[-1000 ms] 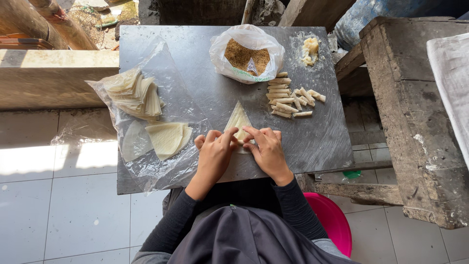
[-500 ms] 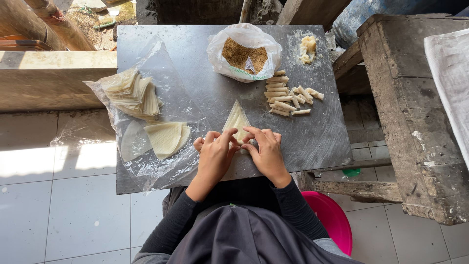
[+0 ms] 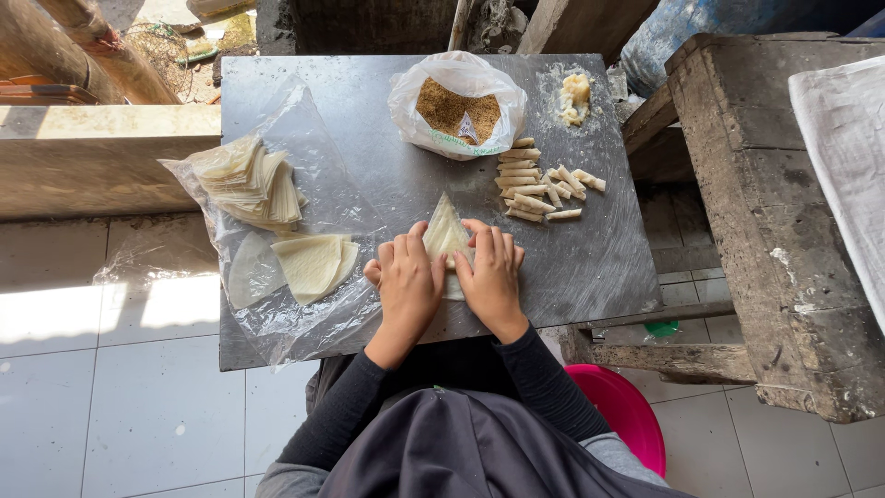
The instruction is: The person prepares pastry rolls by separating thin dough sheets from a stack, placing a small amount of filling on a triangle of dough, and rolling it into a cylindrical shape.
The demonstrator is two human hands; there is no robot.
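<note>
Both your left hand (image 3: 406, 281) and right hand (image 3: 490, 277) press the triangular wrapper (image 3: 446, 232), as before; rolled sticks (image 3: 535, 184) lie at one o'clock.

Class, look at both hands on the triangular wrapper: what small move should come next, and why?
Probably roll the wrapper forward toward its point: the left hand and right hand press its near edge, the tip lies flat, and finished rolls lie beyond.

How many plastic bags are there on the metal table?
2. One white plastic bag with brown crumbs stands at the table's far edge. One clear plastic bag lies flat on the left, under the stacked wrappers. More may be hidden.
</note>
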